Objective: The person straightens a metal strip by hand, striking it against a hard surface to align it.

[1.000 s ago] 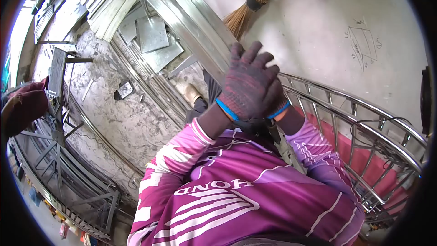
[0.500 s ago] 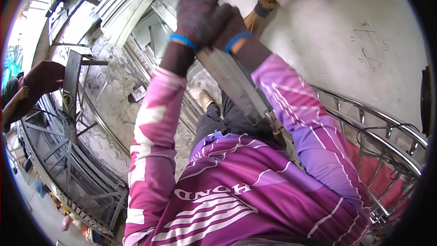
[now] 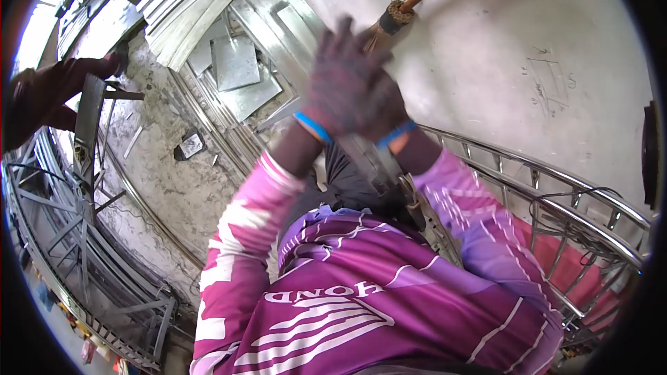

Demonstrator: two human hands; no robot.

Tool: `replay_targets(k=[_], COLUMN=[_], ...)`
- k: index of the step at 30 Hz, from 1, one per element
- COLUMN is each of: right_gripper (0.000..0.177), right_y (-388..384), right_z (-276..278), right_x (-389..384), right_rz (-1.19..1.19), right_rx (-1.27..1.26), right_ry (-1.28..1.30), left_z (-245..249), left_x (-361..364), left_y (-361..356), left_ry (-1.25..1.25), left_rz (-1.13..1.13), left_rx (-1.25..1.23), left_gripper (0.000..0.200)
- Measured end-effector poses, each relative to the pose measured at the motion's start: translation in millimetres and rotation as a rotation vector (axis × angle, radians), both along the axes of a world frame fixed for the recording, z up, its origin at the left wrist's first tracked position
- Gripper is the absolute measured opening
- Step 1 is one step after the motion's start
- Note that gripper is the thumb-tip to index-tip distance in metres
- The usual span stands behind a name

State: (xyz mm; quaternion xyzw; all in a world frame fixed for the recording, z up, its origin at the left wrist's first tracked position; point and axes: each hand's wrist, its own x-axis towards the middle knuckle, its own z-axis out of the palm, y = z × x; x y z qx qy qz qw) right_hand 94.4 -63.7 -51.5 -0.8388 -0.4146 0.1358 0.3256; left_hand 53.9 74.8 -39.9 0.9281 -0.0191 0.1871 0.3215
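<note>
the left hand (image 3: pixel 338 90) is spread, with nothing gripped; the right hand (image 3: pixel 390 107) is partly covered by it, so its grip cannot be told. beneath both, a metal panel (image 3: pixel 266 17) is seen.

We note bright, diffuse light, strongest at upper left; glare on the metal sheets (image 3: pixel 235 64), highlights along the chrome railing (image 3: pixel 570 214), motion blur in the gloved hands (image 3: pixel 340 90), and fisheye-bowed edges darkening to black.
</note>
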Motion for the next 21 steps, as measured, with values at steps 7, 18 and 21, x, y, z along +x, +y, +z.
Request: replay_targets(k=[7,18,21], right_gripper=[0.062,0.058,0.059], right_y=[132.0,-81.2,-55.6], right_z=[-27.9,-58.2,-39.9], right_x=[96.3,-22.5,-16.1], right_rz=[0.131,0.041,0.097], right_rx=[-0.472,0.030,-0.006], right_ry=[-0.222,0.188,-0.054], left_z=[-21.8,30.7,22.7], left_x=[85.6,-52.3,-38.6], left_y=[127.2,-71.5,-51.0], left_ry=[-0.159,0.175,0.139], left_rz=[-0.130,-0.254,-0.199], left_rx=[0.541,-0.171,-0.168], left_gripper=[0.045,0.056,0.053])
